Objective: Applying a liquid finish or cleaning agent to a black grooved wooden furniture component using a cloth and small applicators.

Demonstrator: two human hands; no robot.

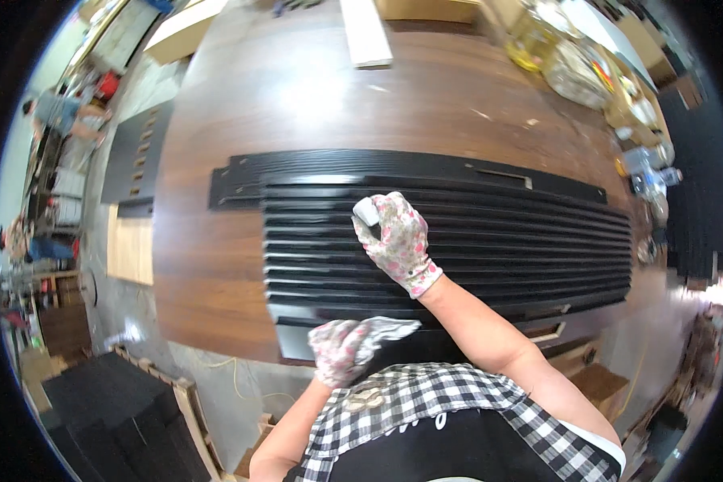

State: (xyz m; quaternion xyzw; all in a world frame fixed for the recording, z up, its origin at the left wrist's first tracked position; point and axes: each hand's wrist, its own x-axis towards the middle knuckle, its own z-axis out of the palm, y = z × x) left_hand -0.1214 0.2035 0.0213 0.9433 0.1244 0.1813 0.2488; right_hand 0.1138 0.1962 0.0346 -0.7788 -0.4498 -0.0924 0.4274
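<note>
Two gloved hands over a black slatted panel [490,249]. Panel lies on a brown wood-grain table [241,104], ridges running lengthwise, left to right. One piece or strips laid side by side: not clear.

Right hand [399,241]: above the panel's left half, fingers and thumb bent in, pinching a small white block [366,212]. Can't tell whether block meets slats. Left hand [339,351]: at the panel's near edge, toward its left end, fingers curled round a pale cloth [387,329]; somewhat blurred.

Handling, by judgement: panel long, probably stiff, awkward more than fragile; weight uncertain, likely wants both hands. Shiny finish may slip under fabric gloves and show scuffs. Best hold: the two short ends, or the long outer edges, rather than the thin ridges. Block looks light, easily pinched by its sides; cloth soft, limp, best bunched in the palm.

Surface and room: flat black board [297,165] along the panel's far side. Farther beyond the panel, a white strip [365,36] and a cardboard box [430,10]. Past its far right corner, a yellow jar [524,52] and clear bottles [643,173]. Well left of the panel, a slotted black board [139,153] and two people [56,112]. Nearer and left of it, stacked black boards [120,418] above grey floor [241,381].
</note>
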